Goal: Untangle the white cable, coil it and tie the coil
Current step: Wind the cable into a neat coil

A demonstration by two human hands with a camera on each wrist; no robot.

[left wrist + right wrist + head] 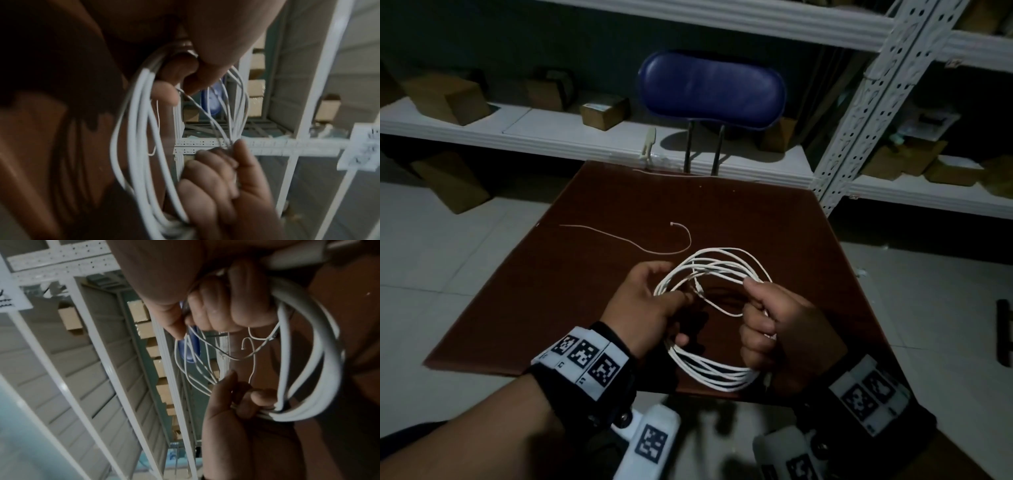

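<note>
A person holds a coiled white cable [709,270] just above the near half of a dark brown table [592,205], the loops already gathered into a rough ring between both hands. The right hand [787,329] is closed in a fist around the ring's right side, several strands bunched inside its curled fingers; the left hand [650,301] pinches the opposite side between thumb and fingers, with one short end of the cable [697,286] poking into the middle of the ring beside its fingertips. A thin white tie [654,240] lies loose on the table beyond the coil, toward the far edge, untouched; a second pale strand [671,173] rests along the table's far edge, in front of a blue chair [712,89]. The coil looks done and the tying not yet begun. The risk, as it appears from here, lies in the reach for that tie: one hand must let go, and the loops, uneven and slightly splayed on the far side of the ring, could spring apart or slip over one another and tangle again. The free end inside the ring could also slide out and loosen a turn if the left pinch relaxes.
</note>
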